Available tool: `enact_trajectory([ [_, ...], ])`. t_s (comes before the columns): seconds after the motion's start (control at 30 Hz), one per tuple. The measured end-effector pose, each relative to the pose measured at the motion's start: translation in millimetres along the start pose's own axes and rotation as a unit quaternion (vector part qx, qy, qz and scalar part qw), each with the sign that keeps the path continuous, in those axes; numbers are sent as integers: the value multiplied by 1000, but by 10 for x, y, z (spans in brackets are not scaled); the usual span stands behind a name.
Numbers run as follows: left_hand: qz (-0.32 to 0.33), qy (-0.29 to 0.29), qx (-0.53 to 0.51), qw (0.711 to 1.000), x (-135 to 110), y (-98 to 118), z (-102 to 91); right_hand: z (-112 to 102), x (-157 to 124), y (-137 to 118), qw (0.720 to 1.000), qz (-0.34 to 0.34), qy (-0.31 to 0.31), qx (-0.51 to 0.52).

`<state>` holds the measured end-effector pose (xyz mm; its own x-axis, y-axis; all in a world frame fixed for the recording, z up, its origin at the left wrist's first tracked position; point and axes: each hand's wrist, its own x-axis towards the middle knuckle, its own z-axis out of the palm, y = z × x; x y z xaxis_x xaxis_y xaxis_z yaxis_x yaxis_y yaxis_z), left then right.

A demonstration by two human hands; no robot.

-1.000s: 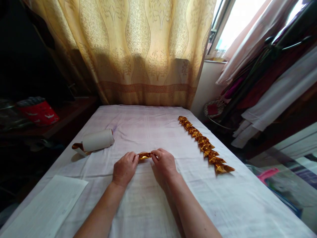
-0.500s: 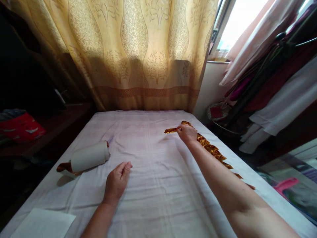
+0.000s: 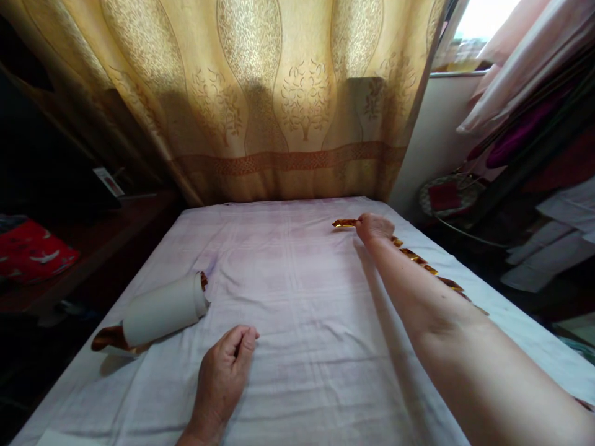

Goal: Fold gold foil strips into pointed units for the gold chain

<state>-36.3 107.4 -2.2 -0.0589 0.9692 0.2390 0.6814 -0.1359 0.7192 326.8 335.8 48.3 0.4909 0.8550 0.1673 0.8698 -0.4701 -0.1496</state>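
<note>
Foil strip [image 3: 344,223] was in the right hand [image 3: 375,228], far right of the table [image 3: 288,266].
I saw it pinched at one end, beside the foil row [image 3: 413,256]; left hand [image 3: 227,368] was curled closed near the roll [image 3: 160,308].

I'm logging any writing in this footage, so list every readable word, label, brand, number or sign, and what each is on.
None can be read.
Small white item at left: marks too small and blurred to tell whether they are text.
Red container: white figures, no lettering I can make out.
Pale roll and gold piece in the right hand: no text visible.
</note>
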Motion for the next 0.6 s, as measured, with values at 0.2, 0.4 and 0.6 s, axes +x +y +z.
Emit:
enact_trajectory([
  [0.2, 21, 15, 1, 1000, -2, -6, -1, 66, 29, 4, 1000, -2, 12, -13],
  [0.4, 33, 21, 12, 999, -18, -91, 43, 175, -166, -42, 999, -41, 14, -20],
  [0.6, 37, 22, 10, 999, 1, -60, 24, 349, -364, -77, 995, -98, 26, -22],
])
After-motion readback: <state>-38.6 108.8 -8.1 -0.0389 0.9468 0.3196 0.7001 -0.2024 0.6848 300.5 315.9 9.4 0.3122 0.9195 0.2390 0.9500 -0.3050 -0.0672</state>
